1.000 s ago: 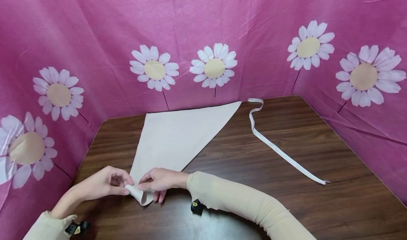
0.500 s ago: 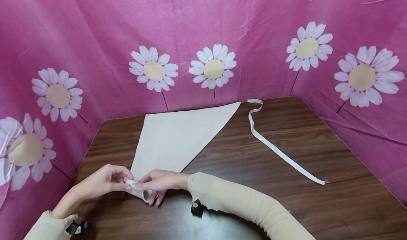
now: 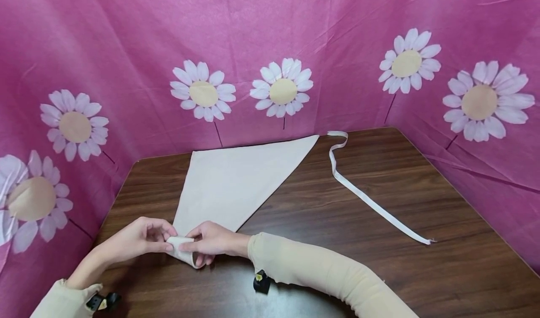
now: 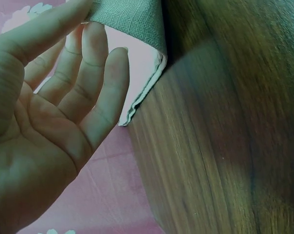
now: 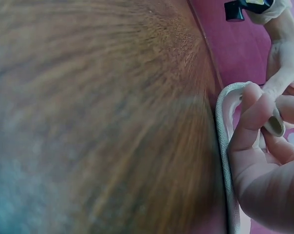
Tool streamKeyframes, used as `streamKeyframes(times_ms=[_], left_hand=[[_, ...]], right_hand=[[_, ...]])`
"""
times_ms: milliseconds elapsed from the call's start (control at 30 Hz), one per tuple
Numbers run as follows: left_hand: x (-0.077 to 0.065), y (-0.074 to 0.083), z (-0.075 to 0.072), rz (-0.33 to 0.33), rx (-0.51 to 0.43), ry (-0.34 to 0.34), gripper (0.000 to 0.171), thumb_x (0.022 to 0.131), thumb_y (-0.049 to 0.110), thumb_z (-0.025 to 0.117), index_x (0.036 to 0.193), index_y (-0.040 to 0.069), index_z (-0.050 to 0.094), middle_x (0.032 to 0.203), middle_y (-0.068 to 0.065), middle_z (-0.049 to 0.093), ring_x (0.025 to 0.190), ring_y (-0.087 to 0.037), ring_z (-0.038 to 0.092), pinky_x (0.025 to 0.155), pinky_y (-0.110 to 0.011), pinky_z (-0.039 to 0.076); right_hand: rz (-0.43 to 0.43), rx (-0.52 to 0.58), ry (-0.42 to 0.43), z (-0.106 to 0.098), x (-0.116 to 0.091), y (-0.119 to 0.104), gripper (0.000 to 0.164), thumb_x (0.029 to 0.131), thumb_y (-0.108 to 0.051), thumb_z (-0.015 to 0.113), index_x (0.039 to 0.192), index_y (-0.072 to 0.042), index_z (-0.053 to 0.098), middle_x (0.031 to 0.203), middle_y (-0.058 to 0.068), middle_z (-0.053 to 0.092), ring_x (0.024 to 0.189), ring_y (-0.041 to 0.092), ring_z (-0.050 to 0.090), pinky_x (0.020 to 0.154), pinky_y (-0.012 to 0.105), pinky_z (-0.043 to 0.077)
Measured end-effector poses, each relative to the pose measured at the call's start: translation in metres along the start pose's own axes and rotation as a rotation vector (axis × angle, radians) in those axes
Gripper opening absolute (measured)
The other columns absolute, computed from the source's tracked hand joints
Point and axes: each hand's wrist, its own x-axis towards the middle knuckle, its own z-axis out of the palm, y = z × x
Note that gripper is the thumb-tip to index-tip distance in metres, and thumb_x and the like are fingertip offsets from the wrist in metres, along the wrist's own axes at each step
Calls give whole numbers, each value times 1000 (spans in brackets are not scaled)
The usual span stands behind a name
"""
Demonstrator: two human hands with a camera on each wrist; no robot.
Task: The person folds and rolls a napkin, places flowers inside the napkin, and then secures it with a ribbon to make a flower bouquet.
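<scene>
An off-white fabric piece (image 3: 236, 182), tapering to a point at the far right, lies flat on the table with its near end turned up into a roll or fold. At that near end's left edge, my left hand (image 3: 143, 238) pinches the turned cloth between thumb and fingertips. My right hand (image 3: 211, 240) pinches the right side of the same fold, with its lower fingers partly behind the cloth. In the left wrist view the folded cloth (image 4: 137, 19) shows a woven texture by the fingers. The right wrist view shows the fabric edge (image 5: 223, 126) curving up past the right hand (image 5: 264, 170).
A narrow white strap (image 3: 375, 204) lies loosely bent on the right half of the brown wooden table (image 3: 320, 257). A pink curtain (image 3: 253, 18) with printed daisies hangs behind and along both sides. Small black cameras (image 3: 261, 281) sit at both wrists.
The near end of the fabric has gone from a loose open loop to a tighter, flatter fold. My right hand has shifted slightly, while the left has barely moved. The strap lies unchanged.
</scene>
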Motion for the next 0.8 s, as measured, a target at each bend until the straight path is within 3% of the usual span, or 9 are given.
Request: streamKeyframes(times_ms=[300,533,633,800], left_hand=[[-1,-4,0,-6,-94,-27,21,89,0,75,106,6,65,86,-4,70,70,-15,67,61,-28,55],[-1,-4,2,-104,-208,-84,20,95,2,68,110,-1,56,91,-12,73,77,-13,67,60,-34,56],[0,-5,2,-83,-206,-73,24,93,1,71,105,-2,52,86,-11,72,74,-16,68,60,-32,55],[1,-6,4,-5,-117,-33,29,86,2,79,97,3,52,80,-4,67,74,-11,63,62,-28,53]], right_hand=[[29,96,16,-1,1,-2,23,104,-24,59,113,-9,74,65,10,68,49,13,62,41,23,46],[69,182,54,-4,6,-1,9,100,-17,65,105,-12,71,73,9,69,48,12,58,42,23,46],[71,210,61,-5,7,-1,6,98,-14,66,104,-14,66,69,11,66,47,13,57,43,23,46],[71,220,66,-4,6,-1,3,98,-11,65,102,-11,65,65,7,63,48,11,56,43,21,45]])
